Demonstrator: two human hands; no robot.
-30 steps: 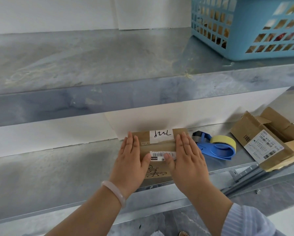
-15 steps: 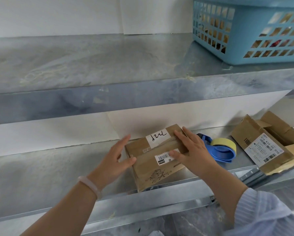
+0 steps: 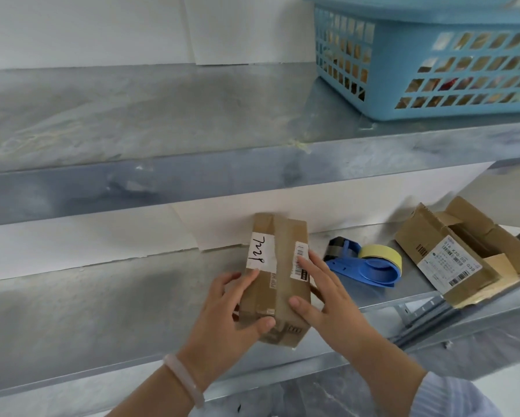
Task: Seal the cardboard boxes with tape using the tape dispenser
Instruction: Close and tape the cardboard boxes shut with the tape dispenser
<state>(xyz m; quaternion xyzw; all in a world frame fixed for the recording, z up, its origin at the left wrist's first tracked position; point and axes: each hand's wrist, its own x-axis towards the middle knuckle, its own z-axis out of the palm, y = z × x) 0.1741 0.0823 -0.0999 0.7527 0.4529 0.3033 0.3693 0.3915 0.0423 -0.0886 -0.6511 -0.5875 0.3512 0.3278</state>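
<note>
On the lower metal shelf (image 3: 102, 311), the left hand (image 3: 233, 322) grips a taped cardboard box (image 3: 279, 284), whose handwritten white label is illegible. The right hand (image 3: 328, 302), fingers straight, rests against the box, partly covering a barcode sticker. Further right lie a blue tape dispenser (image 3: 365, 266) and an open cardboard box (image 3: 463, 251), its label print too small to read.

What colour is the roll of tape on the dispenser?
Pale yellow roll of tape, mounted on the blue plastic tape dispenser; head view.
</note>
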